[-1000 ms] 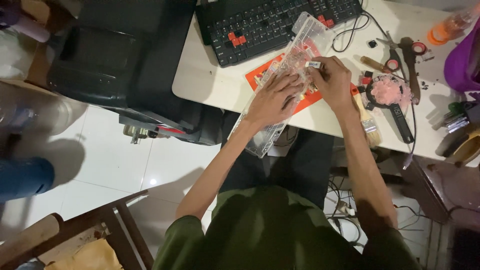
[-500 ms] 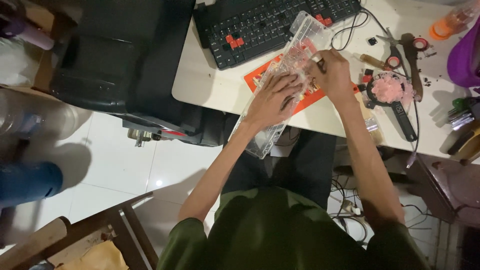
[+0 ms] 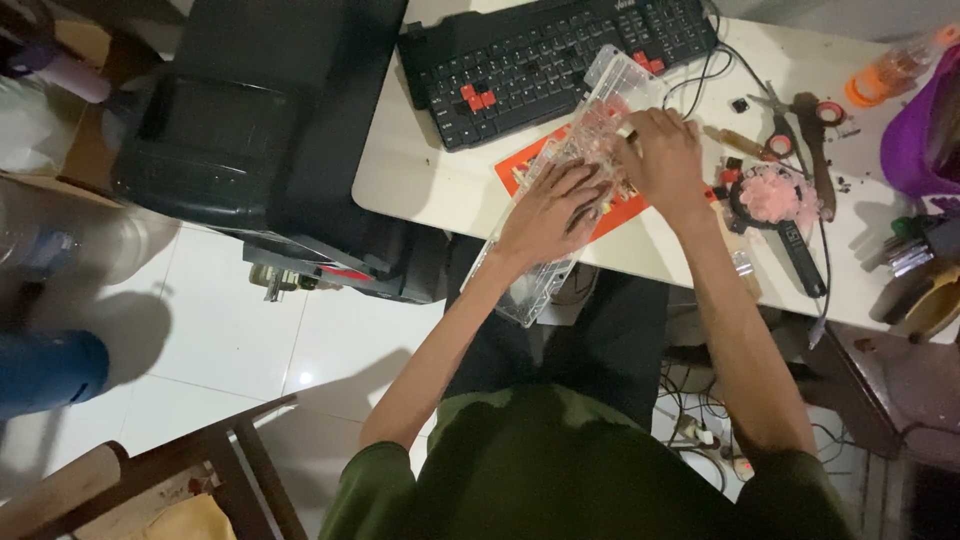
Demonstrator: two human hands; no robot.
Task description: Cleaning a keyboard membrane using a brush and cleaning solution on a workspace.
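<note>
left hand (image 3: 548, 212): fingers spread flat on clear case (image 3: 570, 190)
right hand (image 3: 662, 152): fingers curled on case
bench (image 3: 430, 180): keyboard (image 3: 550, 60) behind

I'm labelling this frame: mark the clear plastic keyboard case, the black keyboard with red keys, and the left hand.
clear plastic keyboard case (image 3: 530, 290), head view, near end.
black keyboard with red keys (image 3: 540, 60), head view, middle keys.
left hand (image 3: 550, 205), head view, back.

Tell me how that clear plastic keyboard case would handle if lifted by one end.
The clear case looks rigid and probably light. It overhangs the table edge, so it may tip once the left hand lifts. Smooth plastic, possibly slippery.
</note>
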